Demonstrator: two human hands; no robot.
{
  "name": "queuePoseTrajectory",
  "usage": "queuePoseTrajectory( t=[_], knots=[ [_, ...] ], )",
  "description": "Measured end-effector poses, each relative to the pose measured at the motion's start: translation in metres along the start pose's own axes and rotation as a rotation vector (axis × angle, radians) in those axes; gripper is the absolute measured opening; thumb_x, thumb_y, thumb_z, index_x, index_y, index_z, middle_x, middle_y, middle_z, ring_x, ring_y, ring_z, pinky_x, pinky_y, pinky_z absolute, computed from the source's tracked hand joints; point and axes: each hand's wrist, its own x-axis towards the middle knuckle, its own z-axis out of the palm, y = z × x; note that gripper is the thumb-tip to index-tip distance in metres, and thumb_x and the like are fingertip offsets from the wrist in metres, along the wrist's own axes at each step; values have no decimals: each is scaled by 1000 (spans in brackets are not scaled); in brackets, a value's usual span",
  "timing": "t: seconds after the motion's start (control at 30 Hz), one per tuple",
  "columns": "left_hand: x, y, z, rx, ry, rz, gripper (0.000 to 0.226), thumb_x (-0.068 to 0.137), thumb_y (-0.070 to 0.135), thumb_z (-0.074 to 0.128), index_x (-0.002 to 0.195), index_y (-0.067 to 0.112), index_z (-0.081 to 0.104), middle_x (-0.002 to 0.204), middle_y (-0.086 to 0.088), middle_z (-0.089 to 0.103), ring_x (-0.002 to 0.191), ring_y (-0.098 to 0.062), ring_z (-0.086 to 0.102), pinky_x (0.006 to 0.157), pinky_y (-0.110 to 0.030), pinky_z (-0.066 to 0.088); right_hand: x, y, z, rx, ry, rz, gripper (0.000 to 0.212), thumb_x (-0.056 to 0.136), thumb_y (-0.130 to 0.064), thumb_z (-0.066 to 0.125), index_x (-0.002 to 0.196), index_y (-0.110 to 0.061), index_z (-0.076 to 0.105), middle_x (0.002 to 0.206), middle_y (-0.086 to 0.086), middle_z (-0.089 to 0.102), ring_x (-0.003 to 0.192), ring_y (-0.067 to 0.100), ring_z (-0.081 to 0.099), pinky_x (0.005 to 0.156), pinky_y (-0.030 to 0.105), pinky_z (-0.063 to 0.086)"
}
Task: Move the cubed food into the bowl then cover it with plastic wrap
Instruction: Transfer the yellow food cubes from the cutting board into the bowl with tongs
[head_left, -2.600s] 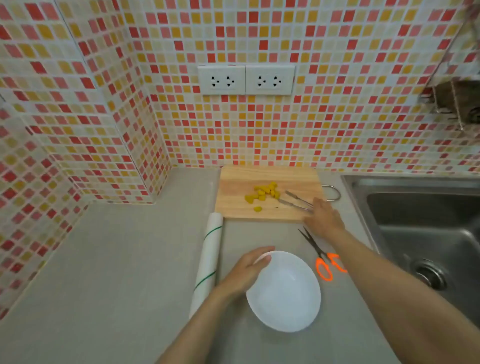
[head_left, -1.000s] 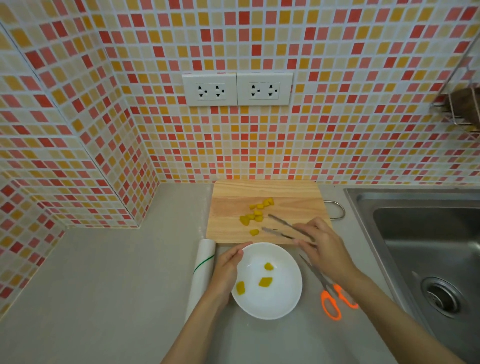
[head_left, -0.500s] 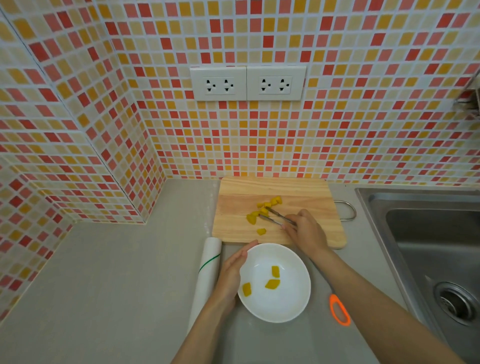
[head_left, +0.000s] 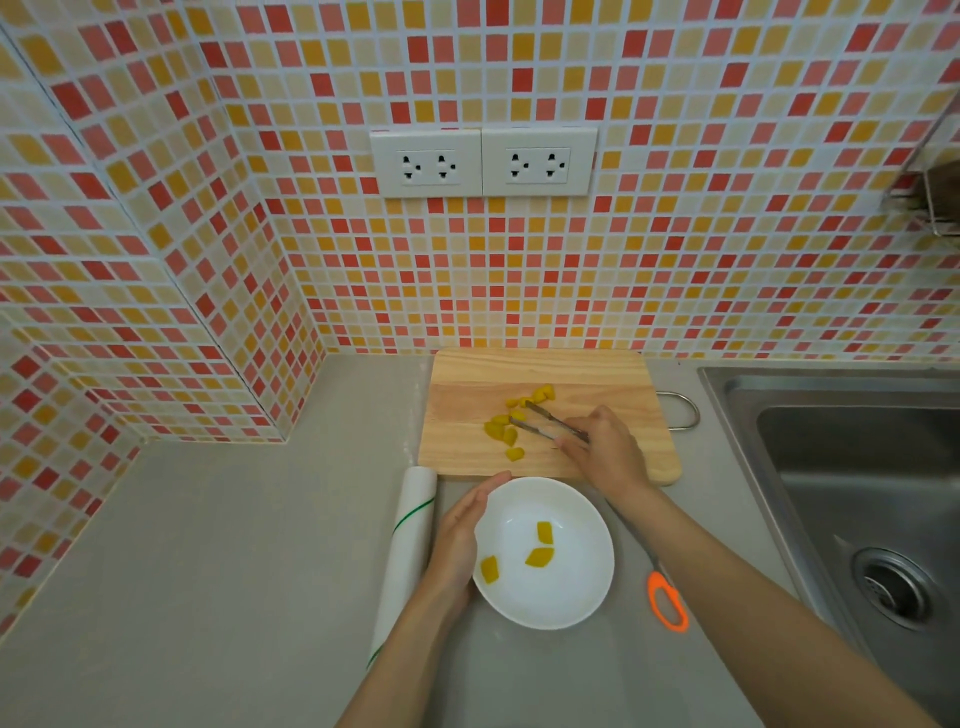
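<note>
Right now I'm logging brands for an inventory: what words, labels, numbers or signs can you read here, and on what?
No readable text anywhere in this view.
Plastic wrap roll: green stripes only, no words.
Wall outlets: plain white plates, no markings legible.
Bowl, cutting board, scissors, tongs: no print visible.

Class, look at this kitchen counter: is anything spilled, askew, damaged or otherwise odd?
Nothing stands out. The yellow cubes lie only on the cutting board or in the bowl; none are on the counter. The plastic wrap roll and scissors lie flat.
</note>
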Motion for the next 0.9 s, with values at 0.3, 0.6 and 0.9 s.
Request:
queuePoseTrajectory(
  t=[0.3,0.6,0.9],
  knots=[
    [-2,1,1,2,16,20,32,97,17,42,105,26,71,114,5,72,105,-13,66,87,-26,52,11,-12,14,-52,-25,6,27,91,-32,54,107,-19,69,102,12,53,93,33,57,72,36,47],
    [1,-1,0,-7,27,7,32,97,19,42,103,27,73,109,8,74,101,-11,68,83,-25,54,-13,-9,-11,66,39,-137,22,89,-27,58,106,-21,71,88,6,58,80,26,58,65,39,49],
    [1,0,3,-55,43,-7,30,97,17,42,102,22,72,101,9,76,95,-10,70,80,-27,53,-102,23,-53,44,-112,-271,23,84,-28,65,105,-35,69,80,-14,49,73,4,53,59,24,42]
  ],
)
